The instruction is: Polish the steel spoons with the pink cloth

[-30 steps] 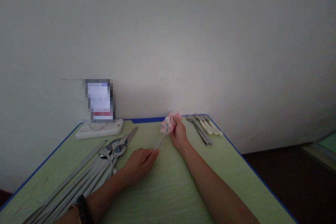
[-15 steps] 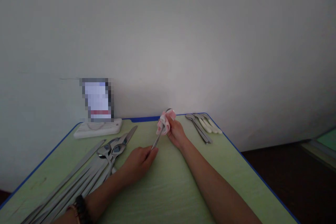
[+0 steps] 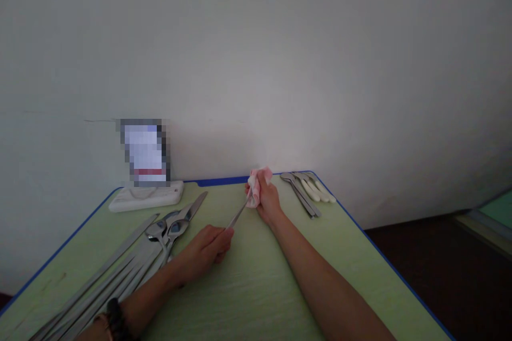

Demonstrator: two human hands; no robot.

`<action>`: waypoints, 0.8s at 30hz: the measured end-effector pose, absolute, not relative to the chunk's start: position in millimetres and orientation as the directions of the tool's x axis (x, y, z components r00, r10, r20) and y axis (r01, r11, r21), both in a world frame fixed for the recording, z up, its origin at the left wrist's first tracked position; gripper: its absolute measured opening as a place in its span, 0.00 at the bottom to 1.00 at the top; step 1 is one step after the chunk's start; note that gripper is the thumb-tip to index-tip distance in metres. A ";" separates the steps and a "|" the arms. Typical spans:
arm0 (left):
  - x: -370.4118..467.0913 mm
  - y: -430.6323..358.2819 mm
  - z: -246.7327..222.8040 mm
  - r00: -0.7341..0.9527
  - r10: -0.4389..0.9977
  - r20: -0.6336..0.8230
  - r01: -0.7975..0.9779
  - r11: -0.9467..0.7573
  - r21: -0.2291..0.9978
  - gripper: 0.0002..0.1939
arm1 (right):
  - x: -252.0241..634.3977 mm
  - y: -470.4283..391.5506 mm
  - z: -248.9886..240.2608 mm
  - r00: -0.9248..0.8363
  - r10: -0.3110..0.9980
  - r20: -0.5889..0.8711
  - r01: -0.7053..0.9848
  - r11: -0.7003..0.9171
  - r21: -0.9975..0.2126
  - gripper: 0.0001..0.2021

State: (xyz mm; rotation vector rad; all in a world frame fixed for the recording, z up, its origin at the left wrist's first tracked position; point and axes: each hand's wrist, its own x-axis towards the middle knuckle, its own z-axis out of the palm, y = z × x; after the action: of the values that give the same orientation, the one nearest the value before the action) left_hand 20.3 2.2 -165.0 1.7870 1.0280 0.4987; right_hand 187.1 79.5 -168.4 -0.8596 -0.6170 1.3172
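Note:
My left hand (image 3: 210, 248) is closed on the handle of a metal utensil (image 3: 239, 213). The utensil's far end is hidden in a pink and white cloth (image 3: 254, 192), so its kind cannot be told. My right hand (image 3: 267, 200) grips the cloth, wrapped round that far end. Beside my left forearm lies a pile of metal cutlery with spoons (image 3: 177, 228) and knives (image 3: 197, 204). To the right of my right hand are metal spoons (image 3: 298, 192) and several utensils with cream handles (image 3: 310, 190).
The green table (image 3: 256, 293) has a blue edge and stands against a grey wall. At its back left, a white power-bank-like block (image 3: 146, 197) lies below an upright device with a blurred screen (image 3: 144, 152). Dark floor shows at the right.
My left hand has moved slightly left and down. The cloth now covers the shiny utensil end that showed above it, and the fingers of my right hand have closed further round it.

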 end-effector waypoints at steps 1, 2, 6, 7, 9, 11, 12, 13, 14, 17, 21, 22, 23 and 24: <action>20.4 2.0 -165.0 0.565 0.818 -0.107 0.424 -0.176 0.888 0.25 | 187.7 79.3 -168.2 0.158 0.983 -0.089 -0.559 0.015 -0.829 0.17; 20.6 1.8 -164.7 0.569 0.816 -0.102 0.430 -0.190 0.882 0.25 | 187.9 79.2 -167.9 0.145 0.985 -0.098 -0.560 0.000 -0.828 0.16; 22.9 1.1 -160.7 0.564 0.823 -0.073 0.508 -0.275 0.816 0.25 | 180.8 76.3 -165.1 0.079 0.986 -0.149 -0.618 -0.069 -0.783 0.14; 24.0 0.9 -159.4 0.554 0.830 -0.063 0.534 -0.296 0.792 0.25 | 176.9 74.4 -164.4 0.057 0.985 -0.163 -0.633 -0.091 -0.769 0.14; 26.5 1.0 -156.9 0.528 0.847 -0.055 0.577 -0.311 0.755 0.24 | 167.9 69.7 -163.7 0.011 0.983 -0.182 -0.642 -0.133 -0.755 0.14; 28.9 1.6 -155.4 0.499 0.865 -0.058 0.590 -0.290 0.754 0.24 | 159.7 65.0 -164.3 -0.076 0.984 -0.160 -0.584 -0.174 -0.793 0.14; 29.8 2.1 -155.0 0.486 0.872 -0.063 0.587 -0.272 0.763 0.24 | 156.5 63.2 -165.2 -0.107 0.982 -0.154 -0.558 -0.187 -0.809 0.14; 30.5 2.8 -155.0 0.475 0.877 -0.070 0.580 -0.252 0.774 0.24 | 154.2 62.0 -166.3 -0.130 0.980 -0.149 -0.545 -0.196 -0.815 0.15; 30.8 3.5 -155.2 0.466 0.881 -0.077 0.574 -0.235 0.784 0.24 | 152.7 61.4 -167.5 -0.140 0.980 -0.142 -0.543 -0.196 -0.816 0.16; 30.8 4.9 -156.7 0.458 0.886 -0.077 0.570 -0.226 0.790 0.24 | 152.5 63.1 -170.5 -0.102 0.986 -0.129 -0.620 -0.165 -0.767 0.17; 30.9 3.0 -155.8 0.497 0.866 -0.052 0.610 -0.306 0.731 0.23 | 158.9 69.9 -170.4 -0.022 0.985 -0.173 -0.740 -0.132 -0.659 0.16; 31.0 1.8 -154.4 0.517 0.854 -0.056 0.631 -0.336 0.699 0.22 | 161.6 71.9 -169.7 0.005 0.982 -0.186 -0.765 -0.116 -0.633 0.14; 31.0 0.5 -152.5 0.539 0.840 -0.063 0.654 -0.370 0.659 0.22 | 164.8 73.9 -169.0 0.042 0.979 -0.199 -0.789 -0.089 -0.608 0.13; 30.9 -0.8 -150.4 0.560 0.826 -0.070 0.674 -0.405 0.618 0.21 | 168.4 75.9 -168.2 0.076 0.976 -0.206 -0.805 -0.062 -0.591 0.12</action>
State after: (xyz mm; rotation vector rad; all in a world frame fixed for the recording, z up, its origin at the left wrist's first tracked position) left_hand 30.9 -0.8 -150.4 2.1948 1.1978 0.3287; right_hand 168.4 75.9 -168.2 -0.6741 -0.3224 1.4981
